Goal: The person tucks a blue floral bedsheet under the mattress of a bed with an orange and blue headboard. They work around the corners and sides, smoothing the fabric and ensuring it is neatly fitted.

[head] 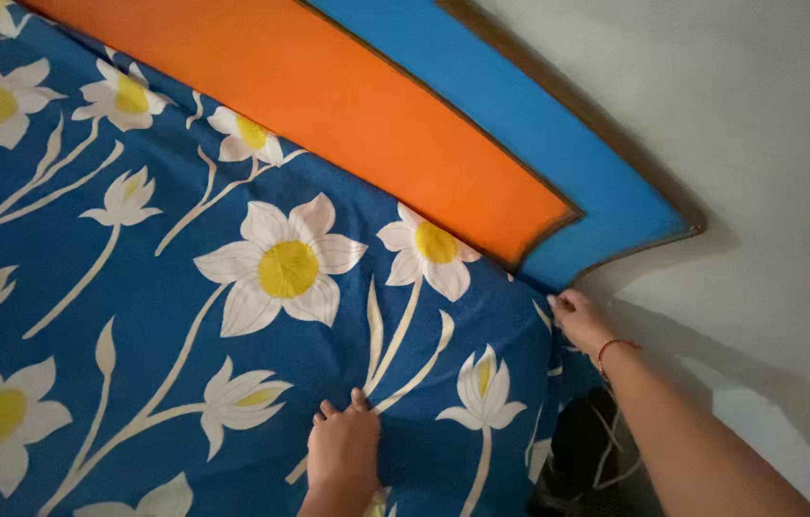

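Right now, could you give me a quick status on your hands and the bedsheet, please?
Left hand flat on floral bedsheet. Right hand at sheet corner by headboard. Nothing in the way.

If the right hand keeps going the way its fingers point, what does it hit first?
Most likely the blue headboard panel: the right hand points up-left at the corner of the floral bedsheet, right below the panel's lower edge. Depth is unclear.

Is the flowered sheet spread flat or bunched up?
Spread flat: the flowered sheet lies smooth up to the headboard, left hand pressing it, right hand at its corner.
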